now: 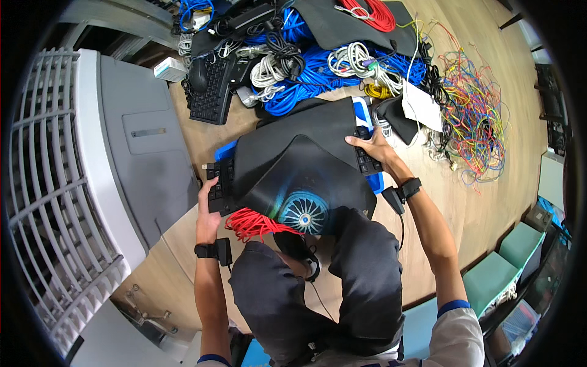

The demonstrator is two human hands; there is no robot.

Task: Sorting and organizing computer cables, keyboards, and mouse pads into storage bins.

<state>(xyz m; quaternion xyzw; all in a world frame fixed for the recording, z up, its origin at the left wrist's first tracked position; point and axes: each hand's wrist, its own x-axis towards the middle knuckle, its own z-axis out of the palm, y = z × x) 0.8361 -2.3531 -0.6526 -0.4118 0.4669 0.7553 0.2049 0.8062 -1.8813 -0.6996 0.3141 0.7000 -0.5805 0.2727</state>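
Observation:
My left hand (208, 206) grips the left end of a black keyboard (221, 192), beside a USB plug. My right hand (373, 147) holds the keyboard's right end (367, 158), with the thumb near the edge of a dark mat. Black mouse mats (293, 124) drape over the keyboard's middle and hide it. The front mat bears a blue turbine picture (304, 215). Under them, parts of a blue tray (378, 183) show at both sides. A red cable bundle (257, 224) lies below the mats, near my knees.
Blue cables (316, 73), white coils (268, 71) and a red coil (376, 18) are heaped beyond the mats. Another black keyboard (211, 89) with a mouse (198, 79) lies upper left. Tangled coloured wires (477, 110) spread at right. A grey cabinet (137, 137) stands at left.

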